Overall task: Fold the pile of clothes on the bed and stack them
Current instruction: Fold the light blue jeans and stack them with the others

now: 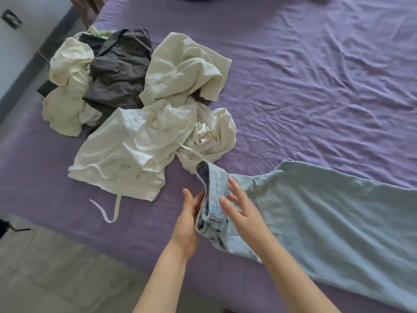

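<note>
While the pale blue denim jeans (327, 213) are lying on the purple bed (304, 75), the left hand (188, 222) is cupping their waistband; right hand (242, 211) fingers are resting spread. Next, seemingly, folding lengthwise; the pile of crumpled cream and grey clothes (135, 105) is waiting.

Light-blue jeans (327, 213) flat on bed, legs running right, waistband raised at left; rumpled pile (126, 105) of cream and dark-grey clothes beyond, unfolded.

Soft even daylight, faint shadows, slight overall blur (wide-angle bending at edges).
</note>
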`<state>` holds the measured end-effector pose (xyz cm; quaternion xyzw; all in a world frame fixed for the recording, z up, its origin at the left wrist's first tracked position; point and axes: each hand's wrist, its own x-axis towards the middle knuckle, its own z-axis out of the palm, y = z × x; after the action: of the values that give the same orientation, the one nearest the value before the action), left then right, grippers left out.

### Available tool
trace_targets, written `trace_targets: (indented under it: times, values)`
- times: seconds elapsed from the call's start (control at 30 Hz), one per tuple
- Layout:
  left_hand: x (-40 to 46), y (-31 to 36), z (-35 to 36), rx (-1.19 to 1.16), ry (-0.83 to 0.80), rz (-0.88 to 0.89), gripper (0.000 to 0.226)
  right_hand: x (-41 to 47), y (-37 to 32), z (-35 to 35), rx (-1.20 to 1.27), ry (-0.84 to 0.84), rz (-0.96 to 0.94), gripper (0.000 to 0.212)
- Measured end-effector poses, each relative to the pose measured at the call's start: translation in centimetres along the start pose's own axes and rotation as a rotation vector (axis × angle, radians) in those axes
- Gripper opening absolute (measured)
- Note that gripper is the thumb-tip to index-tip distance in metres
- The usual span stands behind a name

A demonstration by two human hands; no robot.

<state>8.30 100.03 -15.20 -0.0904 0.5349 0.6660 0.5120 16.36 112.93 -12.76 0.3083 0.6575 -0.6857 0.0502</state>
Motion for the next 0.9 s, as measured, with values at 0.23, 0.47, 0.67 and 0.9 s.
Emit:
trace_targets:
  times: [0.23, 0.47, 0.67, 0.9]
  values:
    - [-0.2, -1.0, 8.8, 0.22, -0.077, 0.091, 0.067, -4.1, -3.0, -6.1, -0.032, 0.184, -0.065, 0.059]
    - [-0.1, -3.9, 16.7, 0.353, -0.16, 0.111, 0.052, -7.5, -0.1, -13.2, -0.259, 0.372, 0.008, 0.056]
    - [2.4, -8.2, 20.2, 1.122, -0.017, 0.354, 0.038, -9.7, 4.8, -18.8, -0.201, 0.518, 0.077, 0.057]
    - [5.9, -14.5, 22.3, 1.809, -0.044, 0.328, 0.066, -10.4, 11.1, -22.9, -0.186, 0.555, 0.257, 0.054]
